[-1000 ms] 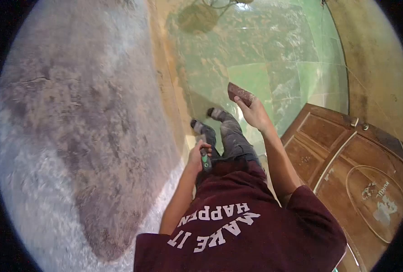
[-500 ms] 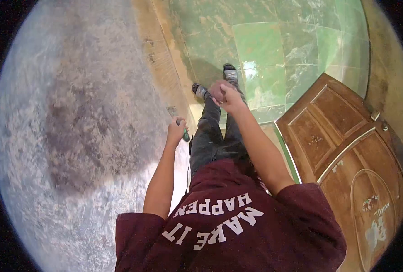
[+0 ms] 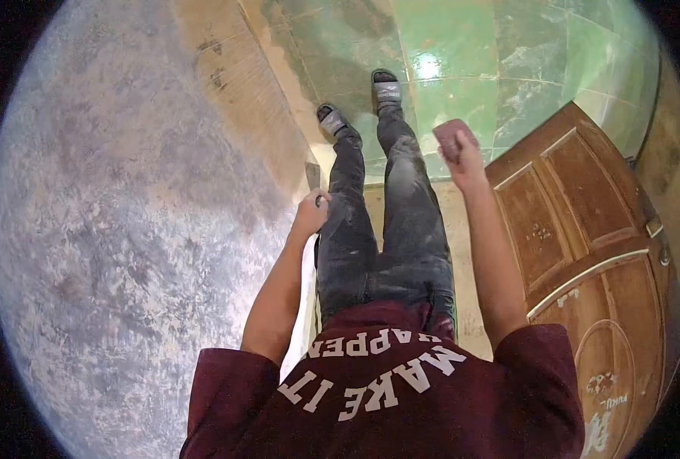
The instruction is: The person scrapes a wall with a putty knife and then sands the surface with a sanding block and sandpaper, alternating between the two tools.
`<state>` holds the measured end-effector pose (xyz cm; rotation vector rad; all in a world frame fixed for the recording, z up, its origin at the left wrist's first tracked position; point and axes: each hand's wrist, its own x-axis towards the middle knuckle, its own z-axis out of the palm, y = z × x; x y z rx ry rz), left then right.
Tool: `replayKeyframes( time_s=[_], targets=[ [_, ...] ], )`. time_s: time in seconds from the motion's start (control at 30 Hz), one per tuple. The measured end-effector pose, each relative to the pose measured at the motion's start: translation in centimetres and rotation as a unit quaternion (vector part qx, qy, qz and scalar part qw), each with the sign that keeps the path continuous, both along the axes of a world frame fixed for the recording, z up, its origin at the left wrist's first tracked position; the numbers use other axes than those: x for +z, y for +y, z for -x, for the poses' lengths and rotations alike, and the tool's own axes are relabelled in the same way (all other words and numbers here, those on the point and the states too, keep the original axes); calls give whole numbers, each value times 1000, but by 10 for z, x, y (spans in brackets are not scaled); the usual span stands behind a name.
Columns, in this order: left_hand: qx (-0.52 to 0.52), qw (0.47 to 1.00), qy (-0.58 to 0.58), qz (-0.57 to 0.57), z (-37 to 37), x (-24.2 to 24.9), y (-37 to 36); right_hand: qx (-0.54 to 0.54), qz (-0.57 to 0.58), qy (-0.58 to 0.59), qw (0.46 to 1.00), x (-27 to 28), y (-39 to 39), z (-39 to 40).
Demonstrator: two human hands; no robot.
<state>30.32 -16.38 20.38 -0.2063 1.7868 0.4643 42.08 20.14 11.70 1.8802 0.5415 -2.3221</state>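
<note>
While hands point(image 3: 311, 213) point(image 3: 466, 162) grip scraper point(image 3: 313, 176) and reddish pad point(image 3: 455, 138), apart | scraper points forward | long axis fore-aft

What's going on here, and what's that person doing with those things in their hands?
Someone is standing in sandals on a green tiled floor, wearing dusty dark trousers. Their left hand grips a flat-bladed tool, maybe a scraper, near a blotchy grey-and-white wall. Their right hand holds up a reddish-brown piece that looks like sandpaper, away from that wall. A brown wooden door is on their right.
</note>
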Motion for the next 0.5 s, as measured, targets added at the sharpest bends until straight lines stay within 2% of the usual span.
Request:
replayKeyframes(
  time_s=[0.03, 0.07, 0.1, 0.2, 0.33, 0.37, 0.43, 0.47, 0.5],
  targets=[
    [2, 1000, -2, 6, -3, -9, 1, -14, -16, -60, 998, 3, 7, 9],
    [53, 998, -18, -12, -7, -20, -1, -27, -30, -120, 992, 3, 10, 15],
    [102, 994, -34, -31, -11, -28, -4, -25, -23, -125, 992, 3, 5, 21],
    [100, 993, -41, -44, -5, -34, 2, 17, -31, -57, 998, 3, -15, 40],
    [140, 985, -85, -49, 3, -34, 8, 67, 1, -62, 996, 1, -61, 56],
    [142, 985, -87, -49, -3, -38, 1, 69, 2, -65, 996, 1, -73, 57],
    [61, 994, 6, -91, -12, -46, -8, 99, 20, -43, 994, -2, -95, 58],
    [62, 994, 2, -94, -15, -49, -13, 92, 17, -53, 994, -4, -106, 56],
    [40, 991, 47, -117, -17, -52, -19, 93, 13, -58, 994, -6, -114, 53]
  ],
)
